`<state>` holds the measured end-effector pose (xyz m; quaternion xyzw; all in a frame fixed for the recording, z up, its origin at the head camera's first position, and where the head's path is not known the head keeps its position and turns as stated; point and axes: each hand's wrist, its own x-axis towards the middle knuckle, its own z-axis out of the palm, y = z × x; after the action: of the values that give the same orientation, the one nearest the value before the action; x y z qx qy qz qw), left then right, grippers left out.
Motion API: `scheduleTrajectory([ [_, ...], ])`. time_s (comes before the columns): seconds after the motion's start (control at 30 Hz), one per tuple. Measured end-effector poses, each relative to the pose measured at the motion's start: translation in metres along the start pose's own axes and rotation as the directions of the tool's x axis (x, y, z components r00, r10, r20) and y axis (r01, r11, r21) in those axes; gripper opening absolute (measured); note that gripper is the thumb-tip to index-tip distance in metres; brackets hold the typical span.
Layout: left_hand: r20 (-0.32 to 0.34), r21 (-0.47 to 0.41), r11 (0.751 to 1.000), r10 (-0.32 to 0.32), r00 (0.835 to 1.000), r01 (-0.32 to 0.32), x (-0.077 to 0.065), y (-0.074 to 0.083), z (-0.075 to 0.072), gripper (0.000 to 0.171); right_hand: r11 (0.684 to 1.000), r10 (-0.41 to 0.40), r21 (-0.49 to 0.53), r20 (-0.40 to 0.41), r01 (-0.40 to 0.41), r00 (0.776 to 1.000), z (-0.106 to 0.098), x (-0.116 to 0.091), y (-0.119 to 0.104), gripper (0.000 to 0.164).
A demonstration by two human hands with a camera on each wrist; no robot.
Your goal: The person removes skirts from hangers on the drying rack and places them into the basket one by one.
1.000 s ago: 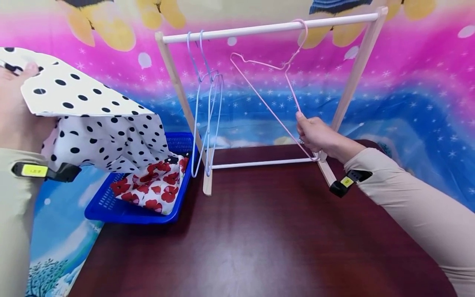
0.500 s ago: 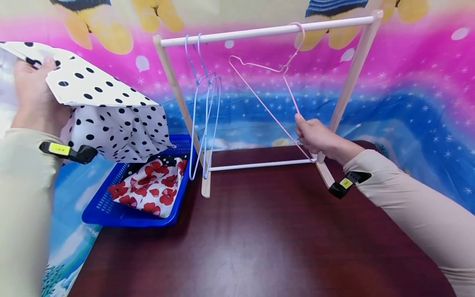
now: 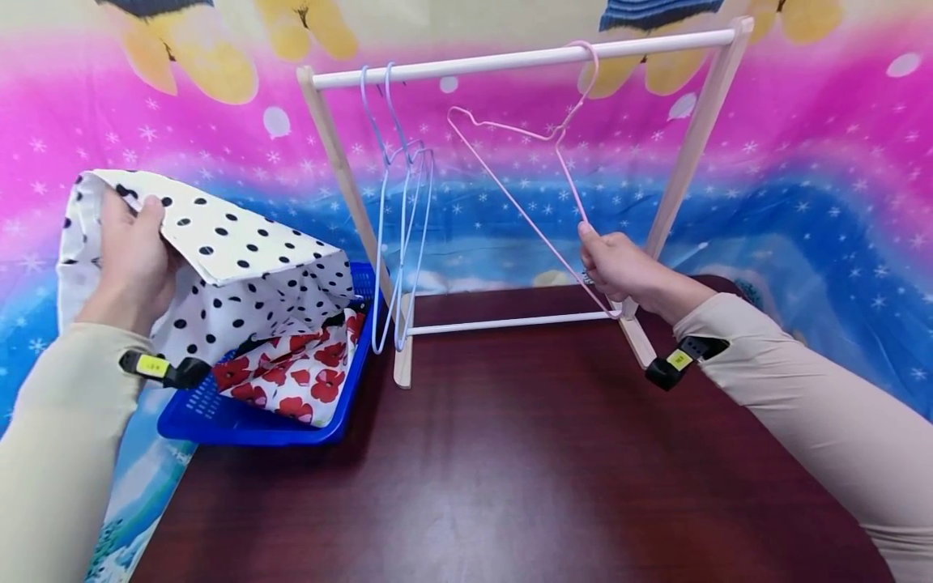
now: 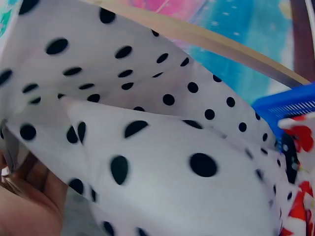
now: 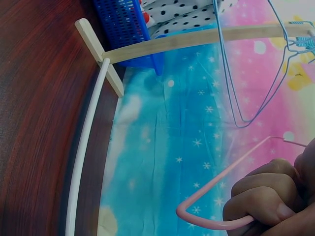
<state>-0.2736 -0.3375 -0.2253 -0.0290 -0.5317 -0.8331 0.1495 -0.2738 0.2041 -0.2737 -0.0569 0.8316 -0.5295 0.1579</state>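
My left hand (image 3: pixel 138 259) pinches the edge of a white cloth with black polka dots (image 3: pixel 255 247), which drapes to the right over the basket. In the left wrist view the cloth (image 4: pixel 211 191) fills most of the picture, with the fingers of the hand (image 4: pixel 37 191) at its edge. A pink hanger (image 3: pixel 526 212) hangs from the rack's top bar, and my right hand (image 3: pixel 623 263) grips its right side. In the right wrist view curled fingers (image 5: pixel 261 201) wrap the pink hanger wire (image 5: pixel 221 179). Blue hangers (image 3: pixel 404 243) hang at the rack's left.
A blue plastic basket (image 3: pixel 255 433) holds a white cloth with red flowers (image 3: pixel 321 380) and stands at the table's left edge. The wooden rack (image 3: pixel 688 162) stands on the dark table (image 3: pixel 481 453). A printed backdrop (image 3: pixel 824 178) hangs behind.
My left hand has come right and down with the polka-dot cloth, which now hangs lower over the basket. The right hand keeps its hold on the pink hanger.
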Motion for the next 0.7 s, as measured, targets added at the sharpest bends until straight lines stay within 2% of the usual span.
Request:
scheduleTrajectory([
  [0.1, -0.005, 0.207, 0.978, 0.002, 1.000, -0.001, -0.010, -0.003, 0.001, 0.038, 1.000, 0.005, 0.002, -0.004, -0.005, 1.000, 0.000, 0.000, 0.000, 0.062],
  [0.13, -0.003, 0.283, 0.959, 0.009, 1.000, -0.008, -0.013, -0.004, 0.003, 0.042, 1.000, 0.008, 0.003, -0.004, -0.008, 1.000, 0.000, 0.000, 0.001, 0.061],
  [0.2, -0.006, 0.458, 0.889, 0.026, 1.000, -0.020, -0.019, -0.006, 0.007, 0.048, 1.000, 0.011, 0.007, -0.006, -0.011, 1.000, -0.001, 0.000, 0.001, 0.061],
  [0.27, -0.013, 0.623, 0.782, 0.049, 0.999, -0.031, -0.025, -0.007, 0.010, 0.049, 1.000, 0.012, 0.008, -0.006, -0.012, 1.000, 0.000, 0.000, 0.000, 0.061],
  [0.37, -0.026, 0.816, 0.578, 0.060, 0.998, -0.013, -0.035, -0.010, 0.011, 0.057, 1.000, 0.012, 0.009, -0.006, -0.012, 1.000, 0.000, 0.001, 0.000, 0.061],
  [0.43, -0.036, 0.865, 0.501, 0.049, 0.998, 0.006, -0.042, -0.010, 0.011, 0.061, 1.000, 0.012, 0.007, -0.006, -0.012, 1.000, 0.000, 0.001, -0.001, 0.061],
  [0.5, -0.042, 0.877, 0.481, 0.020, 0.999, 0.027, -0.049, -0.011, 0.011, 0.067, 1.000, 0.014, 0.005, -0.005, -0.013, 1.000, 0.001, 0.001, -0.001, 0.061],
  [0.53, -0.047, 0.875, 0.482, 0.006, 0.999, 0.039, -0.052, -0.010, 0.011, 0.070, 1.000, 0.013, 0.003, -0.004, -0.013, 1.000, 0.001, 0.001, -0.001, 0.061],
  [0.63, -0.070, 0.856, 0.511, -0.034, 0.997, 0.078, -0.060, -0.011, 0.013, 0.074, 1.000, 0.010, -0.001, -0.005, -0.010, 1.000, 0.000, 0.001, -0.001, 0.062],
  [0.67, -0.082, 0.830, 0.550, -0.046, 0.996, 0.093, -0.062, -0.012, 0.012, 0.073, 1.000, 0.010, -0.001, -0.005, -0.010, 1.000, 0.000, 0.000, -0.001, 0.062],
  [0.7, -0.088, 0.793, 0.601, -0.055, 0.995, 0.104, -0.063, -0.013, 0.012, 0.070, 1.000, 0.009, 0.000, -0.005, -0.009, 1.000, 0.000, 0.000, -0.001, 0.062],
])
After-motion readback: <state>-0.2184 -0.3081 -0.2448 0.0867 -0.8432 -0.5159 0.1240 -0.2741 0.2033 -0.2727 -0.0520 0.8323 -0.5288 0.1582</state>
